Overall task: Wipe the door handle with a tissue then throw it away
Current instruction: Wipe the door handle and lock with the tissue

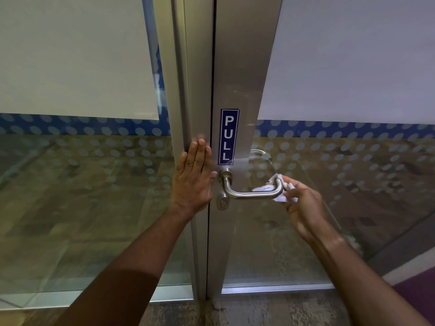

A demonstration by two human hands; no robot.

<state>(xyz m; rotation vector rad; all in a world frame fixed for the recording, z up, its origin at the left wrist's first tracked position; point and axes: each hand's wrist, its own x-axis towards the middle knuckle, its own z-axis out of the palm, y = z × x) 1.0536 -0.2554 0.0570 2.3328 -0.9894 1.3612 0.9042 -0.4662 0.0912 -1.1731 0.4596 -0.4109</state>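
Note:
A brushed steel lever door handle [244, 195] juts from the metal frame of a glass door, below a blue PULL sticker [228, 136]. My right hand [303, 208] grips a crumpled white tissue [286, 198] and presses it around the handle's right end, where the lever bends back toward the glass. My left hand [193, 177] lies flat with its fingers together against the door frame, just left of the handle's round base. A keyhole cylinder [222, 203] sits under the base.
The door frame [237, 67] stands between two glass panels with frosted film and a blue dotted band. A second handle [260, 153] shows through the glass on the far side. Patterned floor runs along the bottom edge. No bin is in view.

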